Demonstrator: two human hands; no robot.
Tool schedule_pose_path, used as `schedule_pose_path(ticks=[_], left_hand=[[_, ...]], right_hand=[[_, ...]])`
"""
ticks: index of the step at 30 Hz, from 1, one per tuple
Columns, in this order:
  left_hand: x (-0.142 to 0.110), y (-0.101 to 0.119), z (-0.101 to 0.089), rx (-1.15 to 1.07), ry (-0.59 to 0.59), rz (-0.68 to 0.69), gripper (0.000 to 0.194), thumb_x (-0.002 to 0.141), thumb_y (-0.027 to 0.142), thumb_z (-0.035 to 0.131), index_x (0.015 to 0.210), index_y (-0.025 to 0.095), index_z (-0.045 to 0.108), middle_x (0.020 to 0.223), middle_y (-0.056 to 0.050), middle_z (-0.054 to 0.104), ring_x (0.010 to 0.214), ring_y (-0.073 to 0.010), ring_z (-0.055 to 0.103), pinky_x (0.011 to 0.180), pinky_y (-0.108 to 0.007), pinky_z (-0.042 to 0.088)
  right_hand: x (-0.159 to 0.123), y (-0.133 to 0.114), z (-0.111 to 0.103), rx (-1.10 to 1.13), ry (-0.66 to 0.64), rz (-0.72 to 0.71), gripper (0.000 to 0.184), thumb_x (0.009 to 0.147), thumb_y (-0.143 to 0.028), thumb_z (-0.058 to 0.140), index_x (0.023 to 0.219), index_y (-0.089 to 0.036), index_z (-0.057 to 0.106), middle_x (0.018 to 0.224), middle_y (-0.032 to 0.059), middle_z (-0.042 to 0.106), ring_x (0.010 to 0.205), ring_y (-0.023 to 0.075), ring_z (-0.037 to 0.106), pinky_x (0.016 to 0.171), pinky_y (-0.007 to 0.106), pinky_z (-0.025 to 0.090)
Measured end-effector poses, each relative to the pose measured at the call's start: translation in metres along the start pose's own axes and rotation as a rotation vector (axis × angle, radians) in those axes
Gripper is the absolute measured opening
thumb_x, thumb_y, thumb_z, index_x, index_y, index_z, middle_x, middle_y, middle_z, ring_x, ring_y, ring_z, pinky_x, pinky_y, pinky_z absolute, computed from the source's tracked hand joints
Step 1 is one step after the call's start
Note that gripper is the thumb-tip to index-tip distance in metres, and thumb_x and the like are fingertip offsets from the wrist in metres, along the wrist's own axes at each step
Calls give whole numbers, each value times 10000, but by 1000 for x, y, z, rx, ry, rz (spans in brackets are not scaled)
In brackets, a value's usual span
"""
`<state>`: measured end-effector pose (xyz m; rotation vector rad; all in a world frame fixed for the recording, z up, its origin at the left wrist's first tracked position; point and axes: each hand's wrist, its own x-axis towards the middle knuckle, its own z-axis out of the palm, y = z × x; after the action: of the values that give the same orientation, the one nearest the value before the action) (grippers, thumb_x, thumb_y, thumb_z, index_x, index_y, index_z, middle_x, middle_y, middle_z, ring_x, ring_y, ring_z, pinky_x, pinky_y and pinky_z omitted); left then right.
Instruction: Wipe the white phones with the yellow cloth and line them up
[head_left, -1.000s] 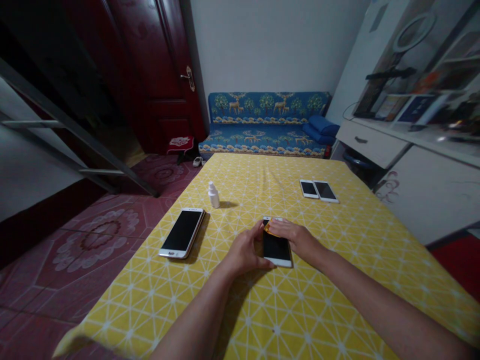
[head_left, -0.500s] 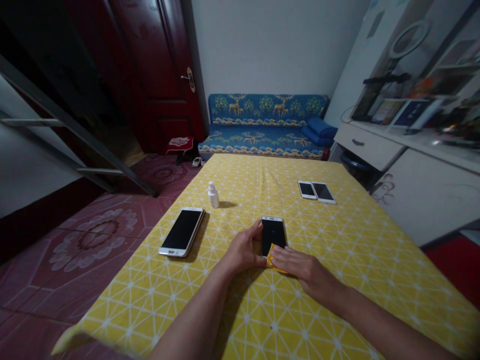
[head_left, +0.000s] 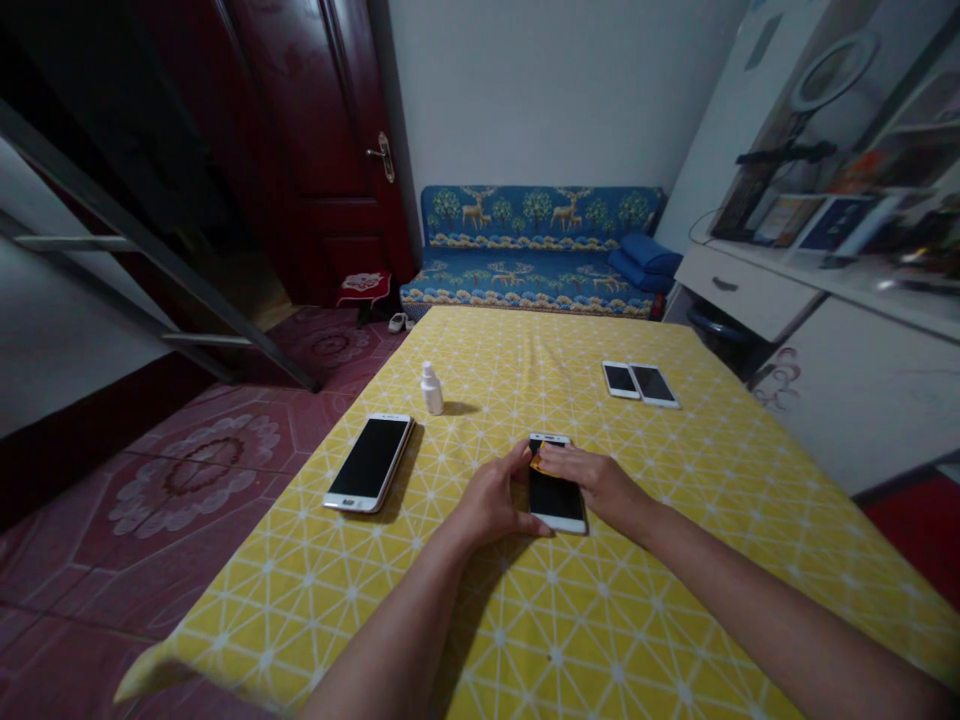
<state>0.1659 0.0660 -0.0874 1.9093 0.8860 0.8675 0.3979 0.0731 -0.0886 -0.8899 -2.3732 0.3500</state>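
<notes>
A person's left hand [head_left: 487, 500] steadies a white-framed phone [head_left: 556, 505] lying face up just below the center of the frame, thumb and fingers set wide apart to grip its left side. The right hand [head_left: 600, 482], fingers close together, presses a small yellow cloth [head_left: 537, 459] to the upper part of the screen. Uneven pressure could twist the phone out of the left hand's hold, as only that one side appears braced. A hard push could also make it skid or ruck the patterned tablecloth [head_left: 615, 640] beneath. A strong tug on that fabric might topple the slim white bottle [head_left: 432, 393], upright left of center, near a larger phone [head_left: 369, 460]. Grit caught under the cloth, if any, could scratch the glass; none can be made out. Two more phones [head_left: 640, 383] lie side by side at center right, well apart from the hands.
</notes>
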Motion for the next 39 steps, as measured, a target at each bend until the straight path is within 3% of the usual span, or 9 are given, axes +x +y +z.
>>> schedule_pose_path(ticks=[5,8,16,22,29,32,39], left_hand=[[-1,0,-1,62,11,-28,1228,443,416,944,1499,209,353,1142,-80,687,991,-271,632,893,-402,508],[-1,4,-1,68,6,-20,1224,436,396,948,1494,218,360,1160,-76,679,985,-263,629,885,-392,508],[-2,8,-2,23,33,-95,1295,393,401,964,1511,238,331,1148,-100,688,965,-275,647,891,-427,519],[-3,1,2,142,93,-96,1315,365,460,953,1508,263,334,1224,-99,545,887,-211,604,830,-410,543],[-4,0,1,97,62,-34,1302,437,376,949,1539,228,271,1394,-148,541,1218,-330,556,1048,-467,440],[-4,2,0,80,36,-29,1266,462,351,944,1535,254,279,1361,-129,596,1201,-314,586,1032,-450,455],[-4,4,-2,157,-12,-18,1203,501,393,925,1523,256,306,1311,-118,635,1160,-314,607,992,-438,473]], right_hand=[[21,9,1,-13,22,52,648,730,84,467,1207,-288,697,1252,34,684,1232,207,599,1082,430,479],[29,12,2,-36,40,104,651,695,90,452,1162,-274,722,1215,37,703,1201,212,622,1061,420,496],[31,14,11,-56,53,146,573,742,34,454,1184,-223,712,1262,68,671,1233,237,595,1074,454,474],[25,13,12,-23,21,69,606,745,46,445,1220,-235,694,1289,70,654,1269,228,563,1105,454,443],[6,-9,11,40,-89,-25,542,803,18,517,1260,-231,666,1358,80,603,1306,226,525,1123,441,419],[-6,-22,15,80,-107,-36,563,818,22,537,1306,-244,628,1393,71,574,1335,220,491,1136,446,399],[-22,-43,23,113,-81,55,801,739,127,401,1373,-339,547,1425,2,542,1365,191,451,1147,474,382]])
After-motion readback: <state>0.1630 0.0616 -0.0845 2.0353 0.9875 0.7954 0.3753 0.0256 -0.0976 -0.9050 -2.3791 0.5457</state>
